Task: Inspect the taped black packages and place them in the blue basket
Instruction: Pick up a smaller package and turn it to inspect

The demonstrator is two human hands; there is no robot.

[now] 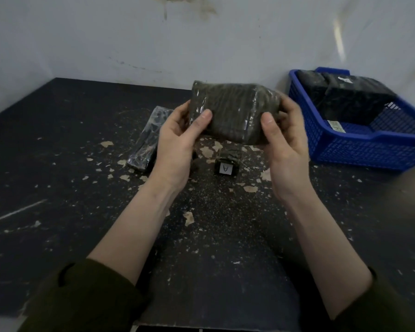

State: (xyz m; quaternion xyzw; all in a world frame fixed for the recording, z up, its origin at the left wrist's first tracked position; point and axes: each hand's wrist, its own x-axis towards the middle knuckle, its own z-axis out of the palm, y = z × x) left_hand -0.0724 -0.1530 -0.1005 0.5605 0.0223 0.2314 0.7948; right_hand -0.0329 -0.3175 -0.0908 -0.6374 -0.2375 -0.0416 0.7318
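Observation:
I hold a black package (pixel 235 109) wrapped in shiny clear tape above the table's middle. My left hand (pixel 180 142) grips its left end and my right hand (pixel 285 144) grips its right end, thumbs on the near face. A second taped black package (pixel 146 137) lies flat on the table just left of my left hand. The blue basket (pixel 359 149) stands at the right by the wall, with two or three black packages (pixel 355 99) inside it.
A small black cube with a white label marked "A" (pixel 225 166) sits on the table under the held package. The dark tabletop (pixel 70 164) is scattered with pale flakes. A white wall (pixel 153 44) closes the back and right.

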